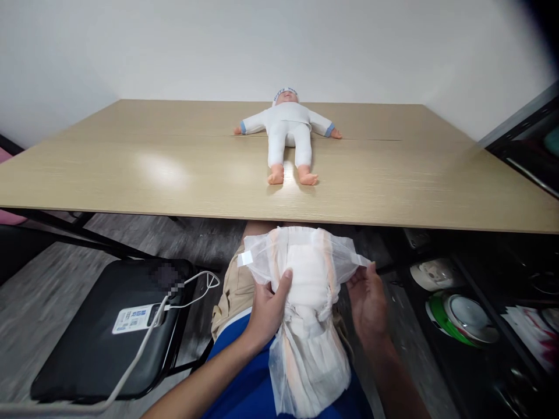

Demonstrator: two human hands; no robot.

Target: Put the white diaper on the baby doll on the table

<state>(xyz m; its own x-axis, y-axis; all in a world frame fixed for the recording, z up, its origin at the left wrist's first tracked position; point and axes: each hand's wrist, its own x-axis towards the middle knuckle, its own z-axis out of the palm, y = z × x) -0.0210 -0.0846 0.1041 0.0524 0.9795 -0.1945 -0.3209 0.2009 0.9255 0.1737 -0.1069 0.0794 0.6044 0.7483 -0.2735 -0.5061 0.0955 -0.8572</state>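
Note:
An unfolded white diaper (305, 273) with peach-coloured strips lies over my lap, its upper end close to the table's front edge. My left hand (271, 302) grips its left side, thumb pressed on the inner padding and fingers hidden beneath. At the right, my right hand (369, 297) pinches the tape tab at the end of the diaper's side wing. The left wing is spread out, with a white tab at its tip. Beyond my hands, a baby doll (289, 131) in white clothes and a cap lies on its back on the table, feet towards me, arms spread.
The wooden table (131, 169) reaches back to a pale wall. To my left stands a black chair (100, 337) carrying a white power bank (137, 318) with a cable (135, 364). A dark shelf on the right holds a green-rimmed round container (458, 317) and other items.

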